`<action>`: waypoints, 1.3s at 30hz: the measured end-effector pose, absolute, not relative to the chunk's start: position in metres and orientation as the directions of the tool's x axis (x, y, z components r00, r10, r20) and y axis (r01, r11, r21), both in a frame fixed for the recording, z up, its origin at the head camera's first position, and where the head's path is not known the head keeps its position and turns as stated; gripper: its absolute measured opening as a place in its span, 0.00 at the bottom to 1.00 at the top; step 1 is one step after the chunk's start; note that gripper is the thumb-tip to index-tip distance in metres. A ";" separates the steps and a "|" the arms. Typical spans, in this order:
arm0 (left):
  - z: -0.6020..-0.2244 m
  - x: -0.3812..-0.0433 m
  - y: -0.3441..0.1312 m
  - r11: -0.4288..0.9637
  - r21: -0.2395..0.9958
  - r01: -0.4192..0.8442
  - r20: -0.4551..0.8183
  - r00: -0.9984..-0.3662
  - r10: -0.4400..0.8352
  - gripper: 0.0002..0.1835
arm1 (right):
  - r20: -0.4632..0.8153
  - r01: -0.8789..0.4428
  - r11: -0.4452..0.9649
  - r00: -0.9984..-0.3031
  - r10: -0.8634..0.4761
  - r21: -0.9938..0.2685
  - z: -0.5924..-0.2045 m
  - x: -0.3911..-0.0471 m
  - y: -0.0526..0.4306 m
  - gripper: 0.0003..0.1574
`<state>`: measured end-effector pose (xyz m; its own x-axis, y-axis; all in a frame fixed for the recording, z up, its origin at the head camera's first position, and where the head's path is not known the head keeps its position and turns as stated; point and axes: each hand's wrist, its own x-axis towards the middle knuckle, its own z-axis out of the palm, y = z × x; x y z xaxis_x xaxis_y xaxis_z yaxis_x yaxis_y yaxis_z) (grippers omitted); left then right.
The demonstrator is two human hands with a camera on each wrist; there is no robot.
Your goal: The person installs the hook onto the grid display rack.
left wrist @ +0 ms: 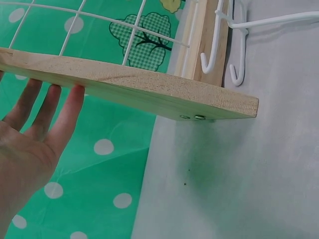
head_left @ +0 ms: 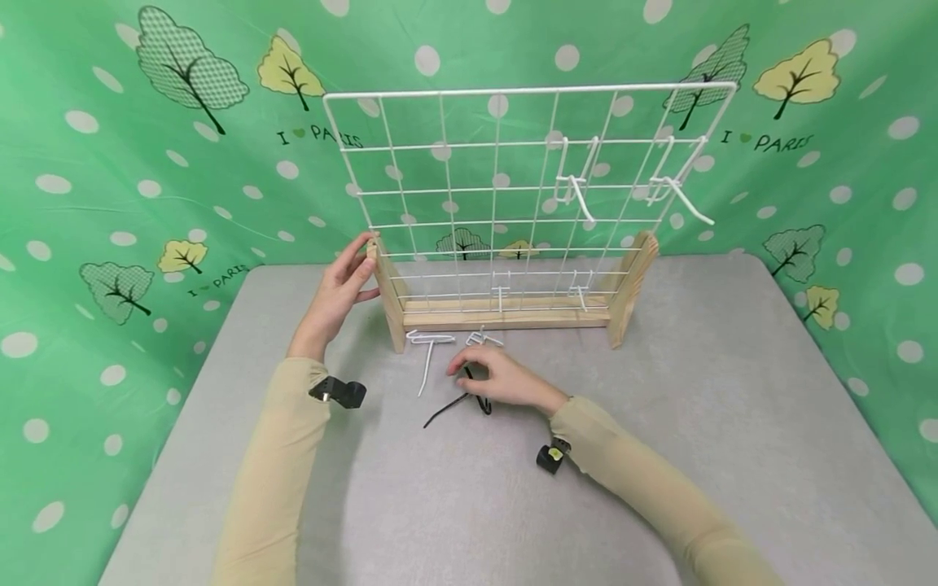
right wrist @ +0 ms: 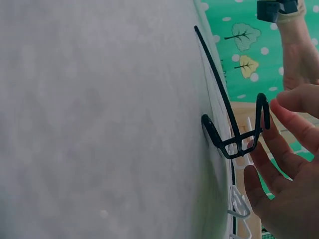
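A black wire hook (head_left: 479, 399) with a long prong sits on the grey table. My right hand (head_left: 506, 378) is around its near loop, fingers loosely bent. In the right wrist view, the fingertips are right beside the black hook (right wrist: 239, 142), with thumb and index finger next to its raised end. My left hand (head_left: 333, 297) is at the left wooden post (head_left: 388, 293) of a white wire grid rack (head_left: 495, 145). Fairly straight fingertips (left wrist: 75, 94) touch the post's outer face in the left wrist view; the thumb is hidden there.
A white hook (head_left: 431, 342) and another white hook (head_left: 484, 338) lie before the rack's wooden base (head_left: 506, 317). Large white hooks (head_left: 575, 181) hang at the grid's upper right, smaller ones (head_left: 501, 291) low down. A green patterned curtain (head_left: 73, 203) surrounds the table (head_left: 733, 391).
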<state>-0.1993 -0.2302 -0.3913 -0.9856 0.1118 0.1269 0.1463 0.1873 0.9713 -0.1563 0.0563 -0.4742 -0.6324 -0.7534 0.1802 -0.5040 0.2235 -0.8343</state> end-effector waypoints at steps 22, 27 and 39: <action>-0.390 -0.199 -0.230 0.193 0.971 0.138 0.116 -0.986 0.117 0.29 | 0.118 -0.644 0.226 -0.445 -0.888 -0.730 -0.476 -0.157 0.042 0.12; -0.391 -0.199 -0.230 0.190 0.972 0.137 0.116 -0.986 0.116 0.29 | 0.040 -0.650 0.319 -0.473 -0.880 -0.690 -0.474 -0.154 0.039 0.13; -0.391 -0.199 -0.230 0.195 0.971 0.139 0.118 -0.986 0.116 0.29 | 0.013 -0.667 0.390 -0.514 -0.858 -0.635 -0.474 -0.152 0.037 0.12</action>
<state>-0.1989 -0.2303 -0.3911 -0.9863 0.1155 0.1181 0.1390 0.1946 0.9710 -0.1524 0.0369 -0.4737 -0.5143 -0.8575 0.0131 -0.6668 0.3902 -0.6349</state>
